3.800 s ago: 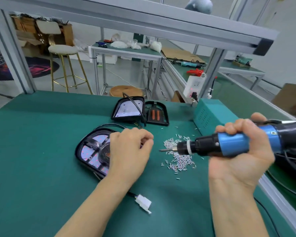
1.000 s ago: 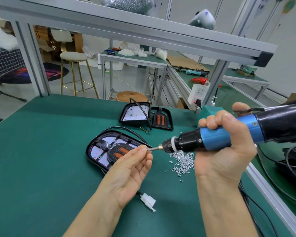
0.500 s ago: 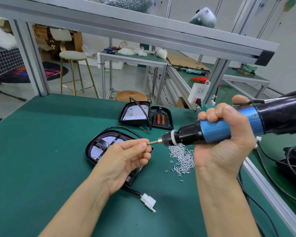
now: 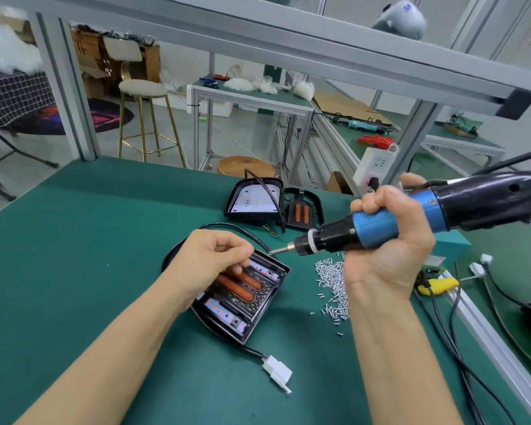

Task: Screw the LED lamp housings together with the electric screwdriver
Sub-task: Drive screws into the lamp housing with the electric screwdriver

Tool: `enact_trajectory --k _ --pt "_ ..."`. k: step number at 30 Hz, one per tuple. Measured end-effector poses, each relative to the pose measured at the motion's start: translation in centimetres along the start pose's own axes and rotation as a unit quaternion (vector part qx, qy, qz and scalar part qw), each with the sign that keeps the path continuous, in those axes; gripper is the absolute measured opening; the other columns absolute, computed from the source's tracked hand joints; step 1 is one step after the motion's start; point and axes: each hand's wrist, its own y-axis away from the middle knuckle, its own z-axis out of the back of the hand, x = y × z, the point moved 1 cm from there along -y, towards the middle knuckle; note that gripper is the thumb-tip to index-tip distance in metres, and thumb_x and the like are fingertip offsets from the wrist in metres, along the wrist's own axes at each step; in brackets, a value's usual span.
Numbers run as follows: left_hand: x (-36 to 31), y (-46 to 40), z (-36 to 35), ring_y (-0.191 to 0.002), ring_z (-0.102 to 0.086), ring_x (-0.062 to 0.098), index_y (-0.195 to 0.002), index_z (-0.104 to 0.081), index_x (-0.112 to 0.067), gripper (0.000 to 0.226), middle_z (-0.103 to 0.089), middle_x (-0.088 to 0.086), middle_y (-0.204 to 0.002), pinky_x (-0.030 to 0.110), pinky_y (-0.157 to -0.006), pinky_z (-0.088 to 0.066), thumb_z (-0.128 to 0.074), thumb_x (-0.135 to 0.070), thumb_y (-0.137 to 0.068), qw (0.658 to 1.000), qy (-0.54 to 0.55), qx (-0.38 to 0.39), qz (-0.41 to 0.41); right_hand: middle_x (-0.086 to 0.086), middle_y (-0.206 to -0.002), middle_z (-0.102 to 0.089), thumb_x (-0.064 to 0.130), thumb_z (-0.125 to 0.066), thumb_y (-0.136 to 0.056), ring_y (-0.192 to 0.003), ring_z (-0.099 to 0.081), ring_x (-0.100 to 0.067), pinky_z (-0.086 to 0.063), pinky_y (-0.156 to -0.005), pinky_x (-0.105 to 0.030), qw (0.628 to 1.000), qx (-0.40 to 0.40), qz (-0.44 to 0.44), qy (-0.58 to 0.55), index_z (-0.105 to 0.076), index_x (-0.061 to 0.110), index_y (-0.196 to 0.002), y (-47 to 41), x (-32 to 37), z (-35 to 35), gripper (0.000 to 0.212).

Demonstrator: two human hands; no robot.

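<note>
Right hand (image 4: 387, 250) grips the screwdriver (image 4: 411, 216), bit at the lamp housing's (image 4: 252, 302) far edge; left hand (image 4: 209, 262) holds that housing; screws (image 4: 333, 283) just beside.

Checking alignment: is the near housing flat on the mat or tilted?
Tilted. The housing leans up off the mat with its far edge raised, under the left hand.

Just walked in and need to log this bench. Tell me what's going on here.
A person is assembling LED lamp housings on a green bench. The right hand grips a blue electric screwdriver, its bit aimed at the far corner of the lamp housing. The left hand rests on that housing, fingertips pinched near the bit. A pile of loose screws lies beside it; another open housing waits further back.
</note>
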Motion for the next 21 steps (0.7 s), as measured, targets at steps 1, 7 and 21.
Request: enact_trajectory --k 1,7,21 --pt "0.2 0.0 -0.1 -0.053 -0.062 0.016 -0.071 -0.067 -0.006 0.018 -0.061 -0.001 -0.059 0.021 -0.048 -0.051 -0.063 0.0 -0.087 1.0 -0.004 -0.006 -0.002 0.004 -0.056 -0.048 -0.003 -0.051 -0.073 -0.05 -0.049 -0.011 -0.045 -0.059 -0.023 1.0 -0.002 0.002 0.012 -0.05 0.015 -0.092 -0.1 -0.2 0.3 0.026" --pt "0.6 -0.4 -2.0 -0.054 -0.069 0.02 -0.069 -0.068 -0.017 0.02 -0.065 0.002 -0.069 0.043 -0.05 -0.058 -0.064 -0.008 -0.087 0.982 -0.173 -0.039 -0.061 0.004 -0.056 -0.052 -0.006 -0.051 -0.071 -0.051 -0.05 -0.014 -0.044 -0.06 -0.025 0.996 0.023 0.018 0.087 -0.05 0.012 -0.093 0.6 -1.6 1.1 0.029" --pt "0.1 -1.4 -3.7 -0.072 -0.064 0.021 -0.083 -0.071 -0.016 0.017 -0.067 0.001 -0.08 0.037 -0.083 -0.048 -0.055 -0.018 -0.091 0.87 -0.474 -0.019 -0.136 -0.002 -0.058 -0.051 0.0 -0.063 -0.061 -0.054 -0.048 -0.021 -0.043 -0.061 -0.028 0.987 0.042 0.017 0.152 -0.057 0.017 -0.085 1.0 -2.8 1.1 0.03"
